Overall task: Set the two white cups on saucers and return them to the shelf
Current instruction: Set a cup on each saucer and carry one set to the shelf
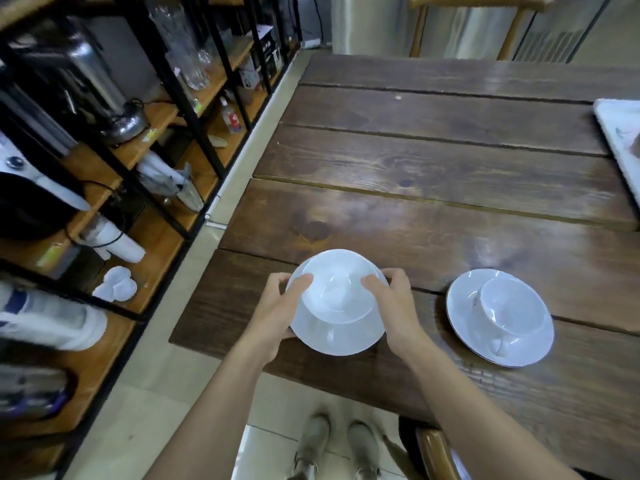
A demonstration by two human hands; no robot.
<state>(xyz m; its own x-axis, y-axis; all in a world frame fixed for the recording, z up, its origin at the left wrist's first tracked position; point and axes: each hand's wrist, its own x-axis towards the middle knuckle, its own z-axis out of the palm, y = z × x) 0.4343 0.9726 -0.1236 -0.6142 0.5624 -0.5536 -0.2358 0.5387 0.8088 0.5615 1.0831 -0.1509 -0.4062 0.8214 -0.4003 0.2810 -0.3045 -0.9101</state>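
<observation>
First white cup (341, 296) sits on its saucer (337, 336), both plain glossy white, cup handle pointing toward the person, cup looks empty. The pair is at the near left corner of the dark plank surface (433, 209); can't tell if the saucer is resting on it or lifted just off. Left hand (277, 313) grips the saucer's left rim, thumb up on the cup rim, fingers curled under. Right hand (394, 306) is on the right side, thumb on the cup rim, fingers wrapped round the far edge. Both hands partly closed on the set. Second white cup (509, 311) stands well to the right on its own saucer (464, 306), flat on the surface, nothing touching it, handle also toward the near edge, empty; a small dark mark on its left wall, too small to read. White tray (620, 133) pokes in at the right edge of the surface, faint print on it, unreadable. Left of the surface, across a strip of tiled floor, a black-framed shelf (162, 237) with wooden boards: sleeves of stacked white cups (117, 240), a small white sectioned dish (116, 284), glass jugs (187, 53), a metal urn (100, 81), a small clear bottle (232, 117) with a red label, text illegible.
</observation>
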